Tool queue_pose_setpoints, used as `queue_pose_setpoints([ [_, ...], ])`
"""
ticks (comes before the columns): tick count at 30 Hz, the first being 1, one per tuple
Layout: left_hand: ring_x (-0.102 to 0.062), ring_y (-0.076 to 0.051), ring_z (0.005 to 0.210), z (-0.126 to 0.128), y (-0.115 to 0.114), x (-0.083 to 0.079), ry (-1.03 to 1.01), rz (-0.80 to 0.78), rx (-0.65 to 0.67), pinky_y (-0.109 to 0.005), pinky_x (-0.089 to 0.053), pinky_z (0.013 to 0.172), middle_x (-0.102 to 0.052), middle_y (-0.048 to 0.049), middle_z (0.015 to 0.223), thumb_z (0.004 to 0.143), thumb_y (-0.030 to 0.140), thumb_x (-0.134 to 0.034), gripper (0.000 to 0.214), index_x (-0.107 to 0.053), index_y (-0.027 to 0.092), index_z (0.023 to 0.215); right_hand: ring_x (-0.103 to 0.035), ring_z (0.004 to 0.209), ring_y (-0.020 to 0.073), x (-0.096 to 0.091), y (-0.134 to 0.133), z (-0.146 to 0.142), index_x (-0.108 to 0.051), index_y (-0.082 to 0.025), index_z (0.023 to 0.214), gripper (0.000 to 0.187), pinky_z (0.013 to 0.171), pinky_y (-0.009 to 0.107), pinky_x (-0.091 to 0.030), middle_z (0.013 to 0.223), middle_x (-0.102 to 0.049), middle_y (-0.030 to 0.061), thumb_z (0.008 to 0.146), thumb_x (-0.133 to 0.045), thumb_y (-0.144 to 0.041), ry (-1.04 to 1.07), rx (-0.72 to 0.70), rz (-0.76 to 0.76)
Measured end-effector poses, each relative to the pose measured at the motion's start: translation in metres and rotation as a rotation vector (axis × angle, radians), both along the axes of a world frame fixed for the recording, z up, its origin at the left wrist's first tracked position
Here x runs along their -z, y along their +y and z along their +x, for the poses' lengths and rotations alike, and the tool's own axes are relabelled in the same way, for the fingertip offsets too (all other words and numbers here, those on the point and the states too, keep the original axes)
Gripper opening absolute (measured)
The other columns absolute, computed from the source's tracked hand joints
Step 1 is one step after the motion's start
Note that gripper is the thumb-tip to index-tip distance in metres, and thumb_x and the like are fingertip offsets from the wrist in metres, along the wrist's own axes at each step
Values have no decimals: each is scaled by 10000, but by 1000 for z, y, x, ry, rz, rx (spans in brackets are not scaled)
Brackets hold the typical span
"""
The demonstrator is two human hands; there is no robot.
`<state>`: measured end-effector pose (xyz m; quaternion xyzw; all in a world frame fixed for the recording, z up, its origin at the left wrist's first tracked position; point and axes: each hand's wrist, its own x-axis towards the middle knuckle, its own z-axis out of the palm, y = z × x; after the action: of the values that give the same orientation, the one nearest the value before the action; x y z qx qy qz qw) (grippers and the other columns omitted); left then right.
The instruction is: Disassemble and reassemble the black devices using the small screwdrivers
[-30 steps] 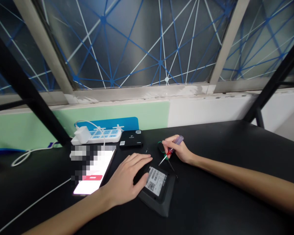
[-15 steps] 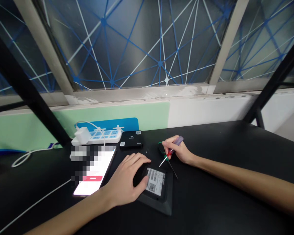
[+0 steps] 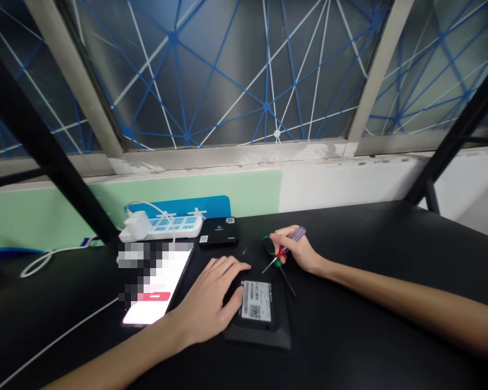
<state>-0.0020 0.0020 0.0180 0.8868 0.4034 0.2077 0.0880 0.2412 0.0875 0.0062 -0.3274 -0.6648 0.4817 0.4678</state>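
My left hand (image 3: 211, 303) lies at the left side of a flat black device, its fingers stretched out and spread. The thumb touches the edge of a white label (image 3: 257, 300) with barcodes and a square code. That label is on a black drive-like unit (image 3: 274, 319) sitting on a wider dark base (image 3: 260, 337). In my right hand (image 3: 299, 250) is a screwdriver (image 3: 296, 235) with a purple and red handle, its tip pointing down-left just beyond the device's far edge. Under that hand, a green-handled screwdriver (image 3: 288, 280) lies on the table.
A lit phone-like screen (image 3: 162, 281), partly blurred out, lies left of my left hand. Behind are a white power strip (image 3: 183, 226) with a plugged-in charger (image 3: 138, 225) and a black box (image 3: 218, 232). Tiny bits (image 3: 244, 251) lie near the box. White cables (image 3: 57, 338) cross the left side.
The labelled device has turned on the table, its near edge now more level. My right hand is almost still; the screwdriver tip has shifted slightly left and away.
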Motion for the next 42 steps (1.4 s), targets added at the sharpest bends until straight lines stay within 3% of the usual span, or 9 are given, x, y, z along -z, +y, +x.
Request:
queue_pose_setpoints([
  [8,-549,-248,1062,1,0,0,5,38,-29,-442,-417,958,-598,-63,1150,971,194,-398,328,-527,235,1269,-536,359,99,-4,-3,0,-642,-135,532,443,396,194,-404,404,-569,1,838,-663,-454,-18,-59,-19],
  [18,-535,-244,996,3,1,0,-4,89,-65,-419,-419,893,-604,-66,1080,955,169,-387,327,-546,224,1236,-547,370,92,-2,-4,-1,-646,-133,564,438,398,186,-425,445,-618,19,833,-673,-478,-51,-26,-12],
  [31,-541,-231,998,2,2,0,-4,48,-53,-404,-415,879,-593,-51,1085,976,168,-376,283,-558,220,1185,-545,345,97,1,-1,0,-639,-129,540,434,369,181,-418,417,-595,14,832,-683,-448,-7,-68,-54],
  [42,-533,-232,1008,2,1,-1,10,48,-57,-410,-394,888,-596,-51,1087,982,161,-357,280,-541,218,1185,-507,342,83,-10,-10,-1,-615,-139,508,488,362,183,-396,417,-551,-2,849,-634,-487,-62,-1,62],
])
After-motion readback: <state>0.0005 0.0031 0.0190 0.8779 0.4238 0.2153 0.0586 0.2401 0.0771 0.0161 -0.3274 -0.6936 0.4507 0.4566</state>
